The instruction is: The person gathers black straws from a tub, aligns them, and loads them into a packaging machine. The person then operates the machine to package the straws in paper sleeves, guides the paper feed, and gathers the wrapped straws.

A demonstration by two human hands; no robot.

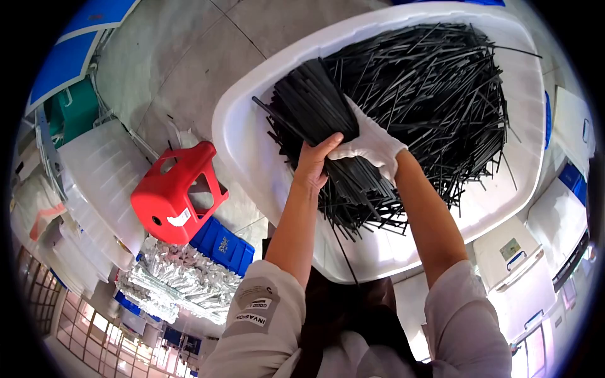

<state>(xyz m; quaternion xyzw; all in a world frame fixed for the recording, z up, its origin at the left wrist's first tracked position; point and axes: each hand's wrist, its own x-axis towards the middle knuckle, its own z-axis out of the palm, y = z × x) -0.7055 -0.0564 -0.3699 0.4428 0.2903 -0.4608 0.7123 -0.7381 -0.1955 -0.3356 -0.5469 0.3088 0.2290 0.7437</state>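
Observation:
A thick bundle of long, thin black strips [309,101] is gripped between my two hands, above the left part of a large white tub [252,135]. My bare left hand [314,161] is closed on its near end, thumb on top and the other fingers mostly hidden beneath. A white glove covers my right hand [372,140], which wraps round the bundle's right side. Many loose black strips [435,94] lie heaped at varied angles in the tub. Some strips stick out toward its rim. More strips lie lined up just under my hands.
Left of the tub a red plastic stool [173,189] lies tipped over on the grey floor [189,69]. Beside it are a blue crate [220,246] and a pile of silvery pieces [179,280]. White bins [507,252] stand at the right.

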